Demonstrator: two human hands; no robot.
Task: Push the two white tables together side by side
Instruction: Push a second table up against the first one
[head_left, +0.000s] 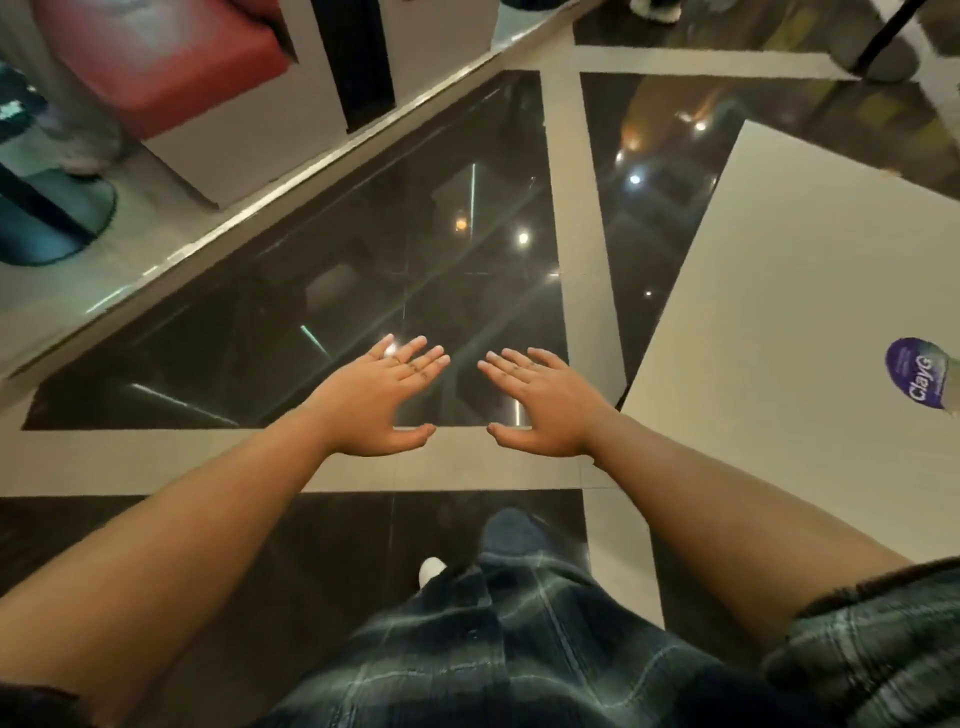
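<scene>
One white table (789, 322) fills the right side of the head view, its near left corner close to my right wrist. A second white table does not show. My left hand (382, 397) and my right hand (540, 400) are stretched out side by side in front of me, palms down with fingers straight and spread. Both hang in the air over the glossy black floor and touch nothing. The right hand is a short way left of the table's edge.
A clear bottle with a purple label (919, 376) lies on the table at the right edge. Black floor tiles with pale strips (576, 208) run ahead. A red padded seat (156, 62) and white partition stand back left, beside a round black pedestal base (57, 218).
</scene>
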